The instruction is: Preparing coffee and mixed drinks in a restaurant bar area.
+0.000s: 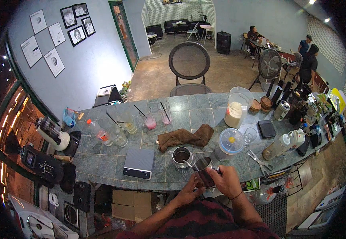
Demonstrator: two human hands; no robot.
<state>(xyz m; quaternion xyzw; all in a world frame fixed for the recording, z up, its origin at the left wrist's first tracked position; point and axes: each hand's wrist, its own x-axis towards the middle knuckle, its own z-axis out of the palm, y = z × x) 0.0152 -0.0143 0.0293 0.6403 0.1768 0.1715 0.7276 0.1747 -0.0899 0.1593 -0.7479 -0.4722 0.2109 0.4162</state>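
Observed: both hands engaged on one vessel. Right hand [225,183] grasps the dark metal pitcher [205,175] on its handle side; left hand [189,192] has its fingers curled against the lower left of the body, so neither is free. Pitcher is held at the front edge of the tiled surface [109,161], mouth upward with some tilt, just beside the metal cup [181,157], which stands upright on the surface to its left. A thin pale line [187,163] shows between cup and pitcher rim (spoon handle or liquid, cannot tell which). Contents of the pitcher not legible; cup interior reads dark. Judged step: preparing a drink, at the stage of working the pitcher beside the cup, possibly transferring between them. Judged requirement for the next move: if a pour is intended, keep the right hand firm at the handle, steady the base with the left and line the rim up over the cup's mouth; a steep tip risks a spill on the tiles. Nearby: brown cloth [185,138] behind the cup, handy for drips; grey scale [139,163] to the left, nothing on its platform; blue-rimmed tub [229,145] behind and right of the pitcher.
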